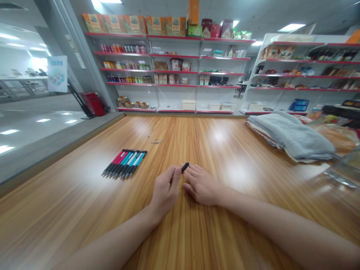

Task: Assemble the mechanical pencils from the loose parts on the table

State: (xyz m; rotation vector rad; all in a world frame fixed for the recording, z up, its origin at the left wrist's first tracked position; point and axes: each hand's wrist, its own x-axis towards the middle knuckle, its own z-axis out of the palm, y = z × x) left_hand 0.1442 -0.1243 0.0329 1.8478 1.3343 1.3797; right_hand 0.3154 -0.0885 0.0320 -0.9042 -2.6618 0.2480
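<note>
My left hand (166,188) is closed around a black pen (185,167), whose dark rounded end sticks out past the thumb; the rest of it is hidden in the fist. Beside it, my right hand (203,183) lies palm down on the wooden table (180,232) with fingers stretched out, the fingertips close to the pen's end. Whether they touch it I cannot tell. To the left, a neat row of several pens (124,164) lies side by side, red ones at the left and turquoise and white ones at the right, all with dark grips and tips.
A small thin ring-like loop (156,141) and a tiny clear piece (148,135) lie beyond the pens. Folded striped cloths (291,135) are stacked at the right, near a clear glass container (345,168). Stocked shelves (174,56) stand behind the table.
</note>
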